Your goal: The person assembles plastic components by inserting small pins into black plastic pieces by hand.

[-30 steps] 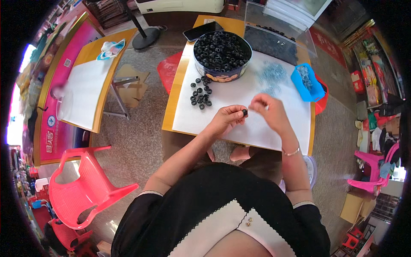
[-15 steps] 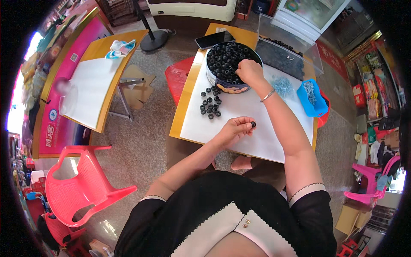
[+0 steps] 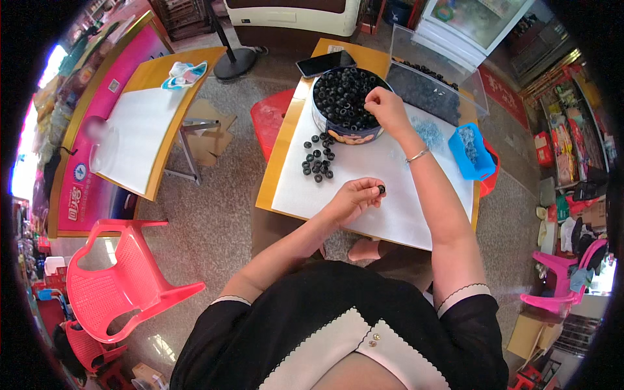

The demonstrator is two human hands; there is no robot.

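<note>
Near the table's front edge, my left hand (image 3: 354, 200) pinches a small black ring-shaped piece (image 3: 381, 190) between thumb and fingertips. My right hand (image 3: 389, 112) is over the right rim of a round tin (image 3: 354, 137) heaped with black ring-shaped pieces (image 3: 344, 97). Its fingers are pressed together, and whatever they hold is hidden. Left of the tin's front, several loose black pieces (image 3: 317, 155) lie on the white table covering (image 3: 292, 188). A small heap of clear bluish bits (image 3: 427, 133) lies beyond my right wrist.
A blue plastic basket (image 3: 481, 169) with clear bits stands at the table's right edge. Behind it is a transparent box (image 3: 473, 97) of black pieces. A phone (image 3: 325, 63) lies at the far left corner. A red stool (image 3: 268, 118) and a pink chair (image 3: 127, 286) stand leftward.
My right hand has lifted slightly and shifted right, from among the black pieces to the tin's rim. My left hand keeps its black piece, almost unmoved.
</note>
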